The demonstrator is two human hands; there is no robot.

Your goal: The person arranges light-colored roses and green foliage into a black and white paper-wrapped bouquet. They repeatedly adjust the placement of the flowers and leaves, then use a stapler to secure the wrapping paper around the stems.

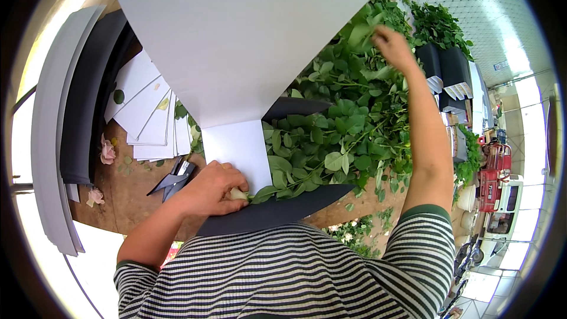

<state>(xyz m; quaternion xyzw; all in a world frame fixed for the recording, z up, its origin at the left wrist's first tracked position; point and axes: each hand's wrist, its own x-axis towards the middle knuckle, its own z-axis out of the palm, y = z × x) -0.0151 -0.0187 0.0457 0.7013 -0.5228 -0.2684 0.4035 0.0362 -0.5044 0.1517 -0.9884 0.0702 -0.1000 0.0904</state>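
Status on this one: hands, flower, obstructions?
Left hand closed on pale bloom. Right hand at far leaves, grip unclear. White sheet hides part of table.

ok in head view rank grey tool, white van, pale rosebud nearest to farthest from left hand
1. Pale rosebud: held in the left hand.
2. Grey tool: on the table, to the hand's left.
3. White van: far right, in the background.

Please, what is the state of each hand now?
Left hand: holding a pale rose bloom.
Right hand: at green leaves; grip cannot be told.
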